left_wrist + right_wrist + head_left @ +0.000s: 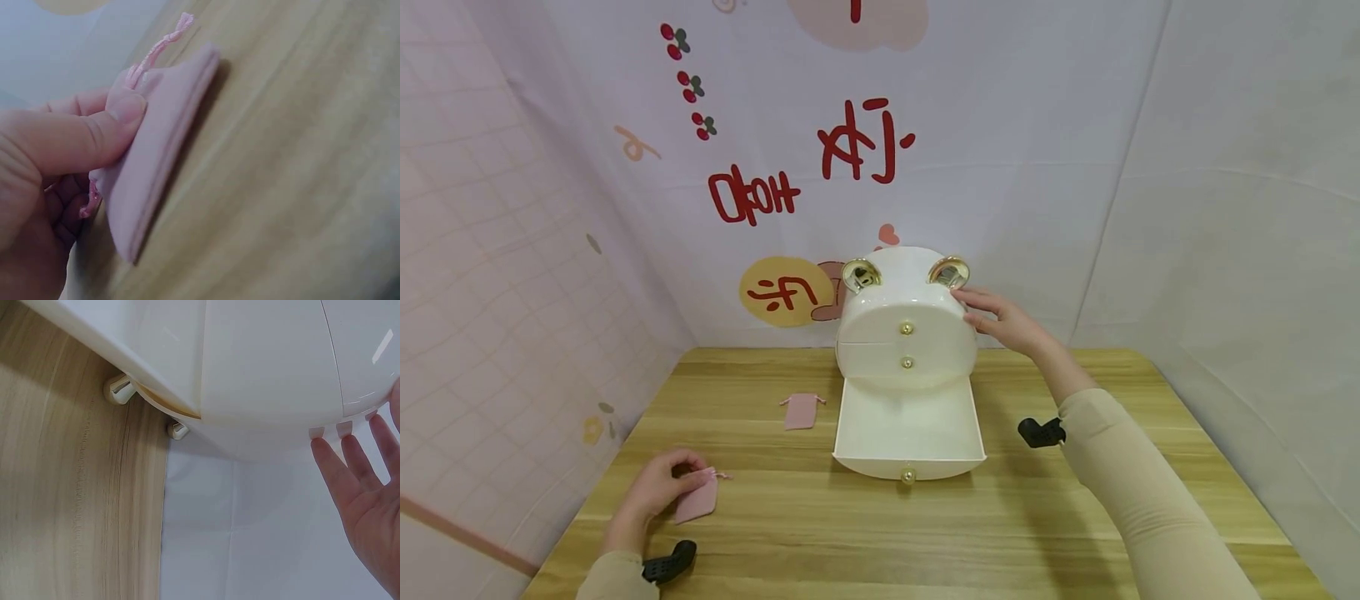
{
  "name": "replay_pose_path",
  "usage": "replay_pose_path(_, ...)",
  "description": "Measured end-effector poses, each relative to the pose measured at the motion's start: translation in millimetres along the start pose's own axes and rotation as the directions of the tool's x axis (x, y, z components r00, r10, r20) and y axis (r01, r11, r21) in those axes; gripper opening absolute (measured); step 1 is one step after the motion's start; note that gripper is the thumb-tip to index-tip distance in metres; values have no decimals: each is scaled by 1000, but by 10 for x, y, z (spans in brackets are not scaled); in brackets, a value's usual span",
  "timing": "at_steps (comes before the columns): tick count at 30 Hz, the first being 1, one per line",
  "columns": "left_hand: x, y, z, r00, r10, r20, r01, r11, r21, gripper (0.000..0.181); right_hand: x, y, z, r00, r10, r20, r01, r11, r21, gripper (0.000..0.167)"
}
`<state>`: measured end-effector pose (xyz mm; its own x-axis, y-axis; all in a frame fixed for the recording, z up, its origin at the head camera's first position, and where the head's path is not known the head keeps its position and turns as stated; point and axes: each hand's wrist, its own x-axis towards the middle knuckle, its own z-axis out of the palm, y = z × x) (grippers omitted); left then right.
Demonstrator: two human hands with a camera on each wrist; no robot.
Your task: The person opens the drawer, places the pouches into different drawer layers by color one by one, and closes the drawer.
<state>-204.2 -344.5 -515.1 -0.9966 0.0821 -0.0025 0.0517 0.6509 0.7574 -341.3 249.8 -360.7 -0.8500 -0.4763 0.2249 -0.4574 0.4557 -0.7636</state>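
A small pink drawstring pouch (156,144) is pinched between thumb and fingers of my left hand (664,481), low over the table at the left. Its twisted pink cords show in the left wrist view. My right hand (1006,323) touches the right side of a white rounded storage box (917,329), fingers spread and fairly straight, fingertips at its edge. The box has two gold-rimmed ears and pearl-like knobs. Its bottom drawer (908,425) is pulled out toward me, with no contents visible inside. In the right wrist view small gold feet (120,389) show under the box.
Another pink drawstring pouch (801,412) lies flat on the wooden table (760,533), left of the drawer. Behind the table hangs a white cloth (1022,125) with red characters and cherries. A black wrist device (1042,432) hangs by the right sleeve.
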Motion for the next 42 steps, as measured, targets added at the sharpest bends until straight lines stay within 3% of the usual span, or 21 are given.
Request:
replay_pose_path(8, -24, 62, 58, 998, -22, -54, 21, 1000, -10, 14, -4, -25, 5, 1000, 11, 4, -11, 1000, -17, 51)
replay_pose_path(16, 71, 331, 191, 992, 76, -98, -84, 994, -70, 11, -5, -25, 3, 1000, 21, -4, -21, 999, -25, 51)
replay_pose_path(24, 204, 786, 345, 980, 164, -112, -171, 984, -57, 10, -15, -68, 1, 1000, -2, 0, 2, 1000, -18, 50)
replay_pose_path(33, 316, 1412, 433, 966, 245, -81, -254, 956, -146, 7, -9, -21, 8, 1000, 3, -16, -3, 1000, -27, 50)
replay_pose_path(42, 430, 1949, 652, 919, 392, -37, -392, 899, -197, 9, -12, -30, 11, 1000, 5, -20, -6, 1000, -13, 49)
